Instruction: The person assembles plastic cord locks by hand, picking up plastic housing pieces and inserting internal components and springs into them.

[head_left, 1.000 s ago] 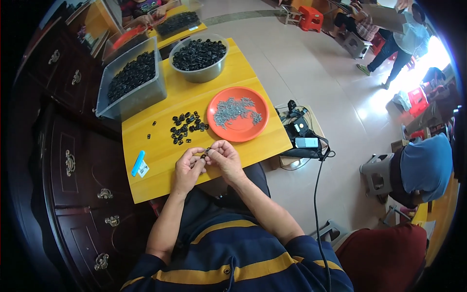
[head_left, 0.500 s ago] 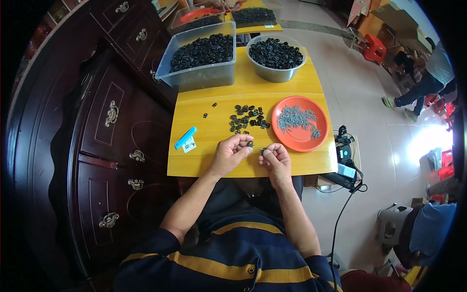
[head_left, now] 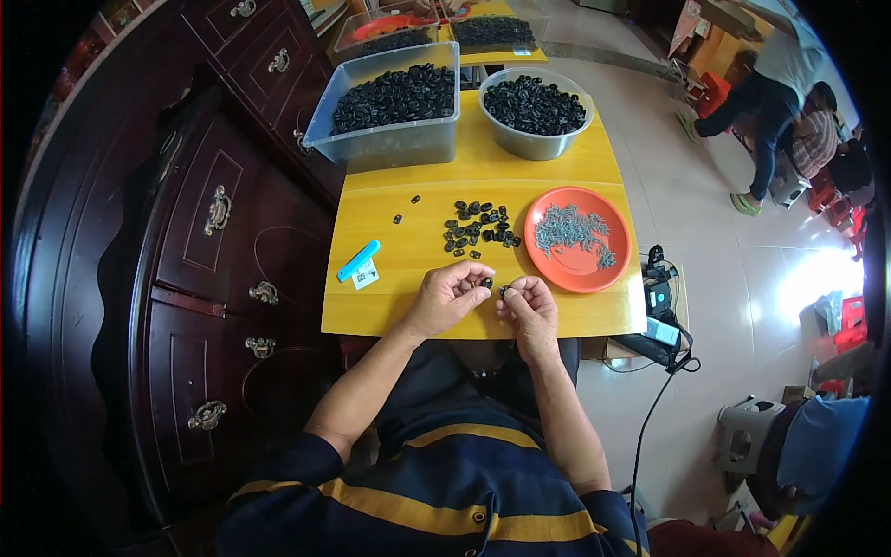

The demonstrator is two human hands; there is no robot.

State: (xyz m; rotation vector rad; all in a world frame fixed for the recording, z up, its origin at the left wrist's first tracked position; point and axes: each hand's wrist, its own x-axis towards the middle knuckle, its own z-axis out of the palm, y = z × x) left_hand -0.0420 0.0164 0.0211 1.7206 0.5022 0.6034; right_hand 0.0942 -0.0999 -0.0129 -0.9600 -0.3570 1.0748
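Observation:
Above the front part of the yellow table, my left hand [head_left: 449,299] pinches a small black oval plastic piece [head_left: 486,282] between thumb and fingertips. Close beside it on the right, my right hand [head_left: 529,316] is closed on another small black piece [head_left: 503,291], mostly covered by the fingers. The two pieces are held a short gap apart. Just beyond my hands lies a loose group of small black plastic pieces [head_left: 481,223]. To the right, an orange-red plate [head_left: 568,280] bears a heap of small grey metal parts [head_left: 568,227], too fine to name.
A clear rectangular bin [head_left: 399,148] and a round tub [head_left: 535,146], both full of black pieces, stand at the table's far side. A light-blue tool [head_left: 358,261] lies at left on a paper slip. Dark wooden drawers [head_left: 218,209] border the left; black cables and devices [head_left: 659,306] sit at right.
My hands stay nearly in place, each still gripping its piece. The head view shifts slightly. In the background at upper right, a walking person has moved, and a seated person shows behind.

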